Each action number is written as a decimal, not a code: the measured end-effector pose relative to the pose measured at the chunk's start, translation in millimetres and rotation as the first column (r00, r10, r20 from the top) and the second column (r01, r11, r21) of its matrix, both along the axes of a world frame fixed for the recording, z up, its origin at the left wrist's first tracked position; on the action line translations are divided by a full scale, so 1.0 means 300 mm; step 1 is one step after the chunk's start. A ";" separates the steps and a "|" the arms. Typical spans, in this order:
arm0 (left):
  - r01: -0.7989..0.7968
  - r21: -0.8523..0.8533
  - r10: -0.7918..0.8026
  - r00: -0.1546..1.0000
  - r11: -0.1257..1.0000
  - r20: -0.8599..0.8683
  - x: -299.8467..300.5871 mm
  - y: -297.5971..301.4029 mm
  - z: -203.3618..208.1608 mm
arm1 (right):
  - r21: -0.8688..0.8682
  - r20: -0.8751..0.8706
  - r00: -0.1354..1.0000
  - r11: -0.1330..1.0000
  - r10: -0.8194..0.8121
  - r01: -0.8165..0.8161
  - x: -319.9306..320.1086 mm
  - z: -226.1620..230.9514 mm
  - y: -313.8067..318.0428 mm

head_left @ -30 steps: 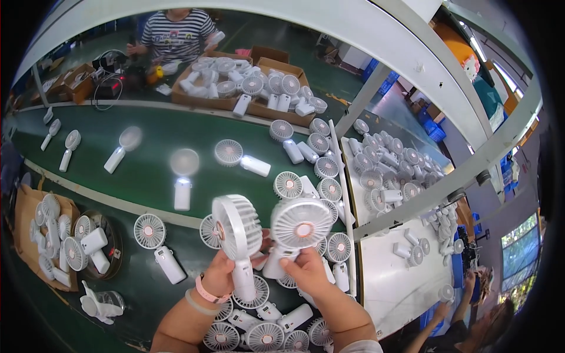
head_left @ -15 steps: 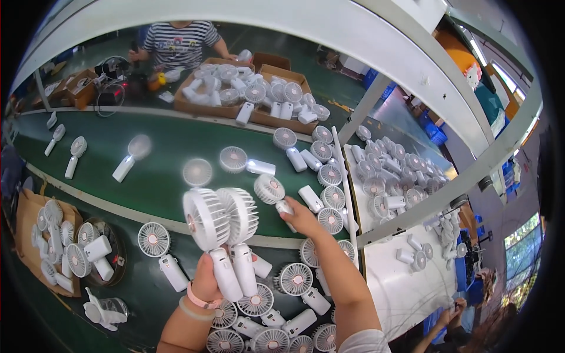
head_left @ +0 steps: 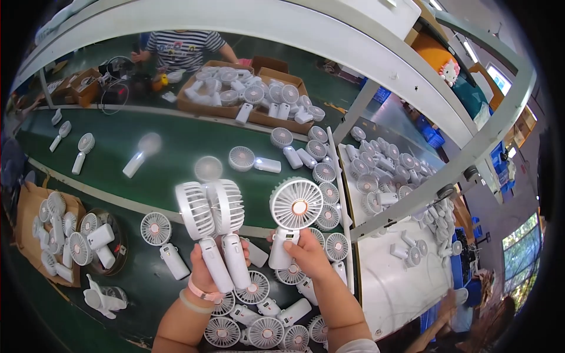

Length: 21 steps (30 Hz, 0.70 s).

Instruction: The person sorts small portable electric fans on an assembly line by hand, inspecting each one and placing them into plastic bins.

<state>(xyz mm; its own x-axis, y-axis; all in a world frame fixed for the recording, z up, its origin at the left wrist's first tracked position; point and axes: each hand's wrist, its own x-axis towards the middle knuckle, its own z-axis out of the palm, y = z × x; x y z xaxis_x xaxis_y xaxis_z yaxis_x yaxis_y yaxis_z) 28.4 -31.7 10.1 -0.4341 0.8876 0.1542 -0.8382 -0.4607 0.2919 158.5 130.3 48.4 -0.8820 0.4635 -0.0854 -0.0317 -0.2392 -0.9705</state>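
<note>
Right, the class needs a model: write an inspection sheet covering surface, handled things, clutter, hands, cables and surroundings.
Surface: green worktop, with scattered fans on it.
Handled things: two white handheld fans, heads up; a third fan, grille facing the camera.
Clutter: fans lie on the dark near bench; more fill a left-hand carton and cardboard boxes beyond.
Hands: left hand grips two; right hand grips one.
Cables: pale loop, upper left.
Surroundings: person in striped shirt opposite; white frame overhead.

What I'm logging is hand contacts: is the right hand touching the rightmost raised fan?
Touching: the head view shows the right hand holding the raised fan by its handle, thumb on the front.
</note>
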 end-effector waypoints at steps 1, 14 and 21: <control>0.021 -0.012 -0.021 0.999 1.000 0.027 0.007 0.001 0.004 | 0.104 -0.008 1.000 0.994 0.010 -0.009 0.009 -0.002 -0.003; 0.061 -0.024 -0.061 0.998 0.998 -0.006 0.018 0.025 -0.013 | 0.022 0.087 0.989 0.993 -0.118 0.117 0.015 -0.050 -0.018; 0.008 -0.094 0.000 0.996 0.996 0.085 -0.036 -0.039 -0.048 | -0.430 0.091 0.994 0.903 0.053 -0.009 -0.056 -0.025 0.037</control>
<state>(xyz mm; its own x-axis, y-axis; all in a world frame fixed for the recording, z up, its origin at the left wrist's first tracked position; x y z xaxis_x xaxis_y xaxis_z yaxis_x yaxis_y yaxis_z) 17.6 -43.3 -4.2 -0.4387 0.8980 0.0328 -0.8635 -0.4314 0.2615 141.7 141.3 40.9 -0.8722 0.3352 -0.3563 0.0722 -0.6322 -0.7714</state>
